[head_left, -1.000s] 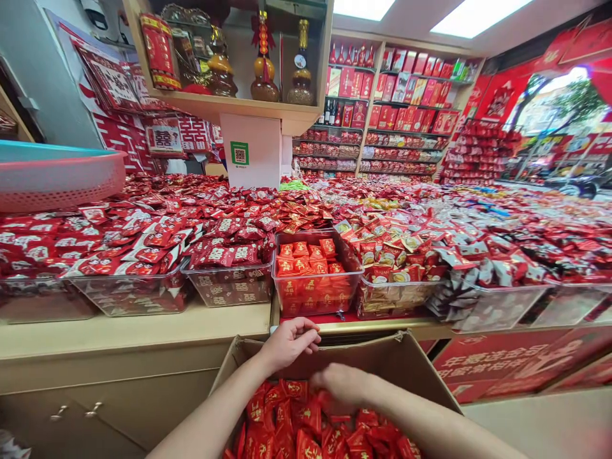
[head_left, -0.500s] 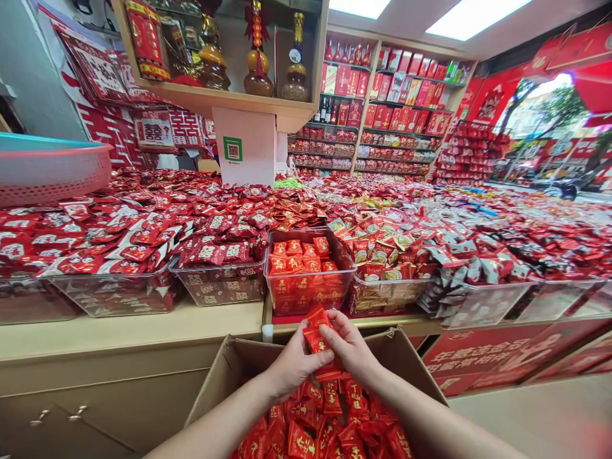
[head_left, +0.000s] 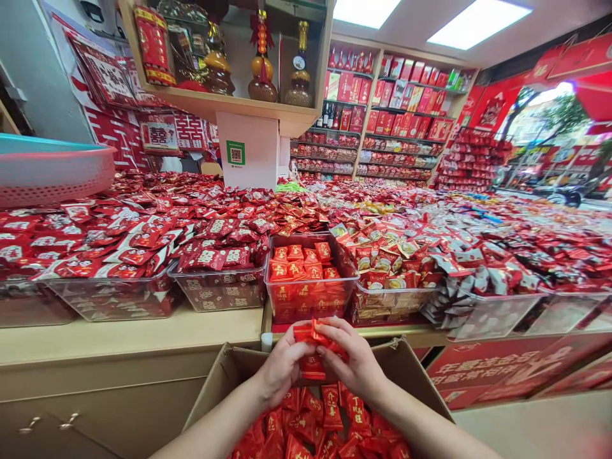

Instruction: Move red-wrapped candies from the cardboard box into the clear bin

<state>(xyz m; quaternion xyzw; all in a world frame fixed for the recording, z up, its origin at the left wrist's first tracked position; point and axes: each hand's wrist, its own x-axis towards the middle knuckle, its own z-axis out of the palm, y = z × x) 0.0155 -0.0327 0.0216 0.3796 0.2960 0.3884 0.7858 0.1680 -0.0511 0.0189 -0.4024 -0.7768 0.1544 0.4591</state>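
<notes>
Small red glossy-wrapped packets with gold print (head_left: 312,366) are gathered between the person's two hands in the lower centre of the frame; fingers overlap them, so their exact number cannot be told. Each looks light, and the thin wrapper is probably slick, so stacked packets may slide across one another under uneven pressure. The filling could be firm or crumbly, which the wrapping hides; a gentle pinch across the flat faces or along the crimped ends should serve better than a hard squeeze. The left hand (head_left: 280,366) is curled round the left side of the bunch, its thumb laid across the front, grasping it. The right hand (head_left: 356,363) has its thumb and forefinger drawn close together, pinching packets from the right, the other fingers bent behind. Just below the hands, more loose red packets (head_left: 331,411) lie jumbled in an open brown cardboard box (head_left: 402,364) at the bottom of the frame. Above the hands, near the middle, a clear plastic bin (head_left: 287,306) holds neat rows of similar packets, between a clear bin of maroon packets (head_left: 220,293) on its left and one of durian-printed packets (head_left: 396,298) on its right.
</notes>
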